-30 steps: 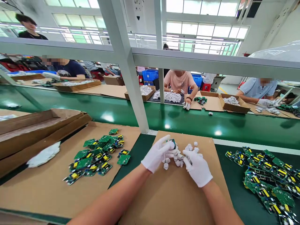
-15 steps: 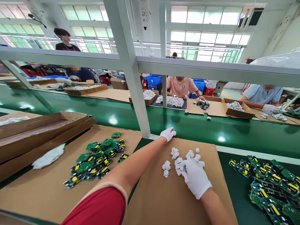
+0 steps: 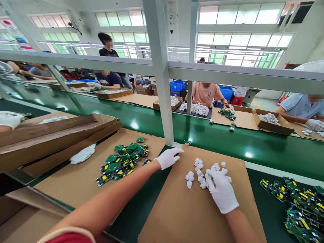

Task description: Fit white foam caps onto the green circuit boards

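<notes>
My left hand (image 3: 168, 158), in a white glove, reaches across to the far left corner of the cardboard sheet (image 3: 174, 216). Its fingers are stretched out and hold nothing. Just beyond the fingertips, a small green circuit board (image 3: 187, 142) lies on the near edge of the green belt (image 3: 215, 141). My right hand (image 3: 222, 194), gloved too, rests at a pile of small white rounded pieces (image 3: 202, 182) on the cardboard. Its fingers curl down over some of them; what is under the fingertips is partly hidden.
Yellow-and-green circuit boards (image 3: 124, 162) lie heaped on the left cardboard, more boards (image 3: 301, 209) at right. A white glove-like cloth (image 3: 83, 154) lies beside long cardboard trays (image 3: 63, 135). A grey post (image 3: 164, 101) rises ahead. Co-workers sit across the belt; another's gloved hand (image 3: 11, 119) shows at left.
My left hand has let go of the circuit board at the belt's edge and drawn back to the left. My right hand stays at the white pieces. The view has turned left.
</notes>
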